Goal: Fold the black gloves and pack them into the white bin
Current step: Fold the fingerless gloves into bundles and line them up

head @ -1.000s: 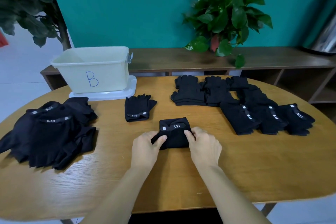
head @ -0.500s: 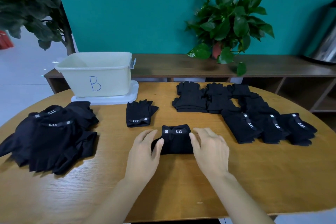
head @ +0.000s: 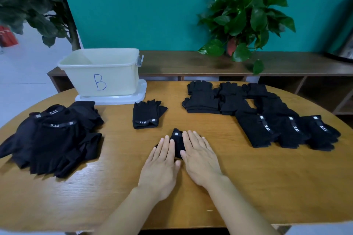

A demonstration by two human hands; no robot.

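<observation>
Lighting: even, bright indoor light; soft sheen on the table (head: pixel 248 177), strongest at its near left. Shadows: faint, short. Distortion: wide-angle curving at edges. Blur: left tree (head: pixel 28 5) and frame corners soft; centre sharp.

- left hand (head: pixel 162 162) flat, palm down, fingers straight, forearm running in from tabletop's near edge
- right hand (head: pixel 199 155) flat, palm down, just beside left

1. Folded black glove (head: pixel 177 142) lies flat at the table's near centre, mostly covered by both hands.
2. Loose black gloves (head: pixel 51 135) lie heaped at left.
3. Laid-out gloves (head: pixel 257 114) spread at right.
4. White bin (head: pixel 101 74), marked "B", stands upright at the back left.
</observation>
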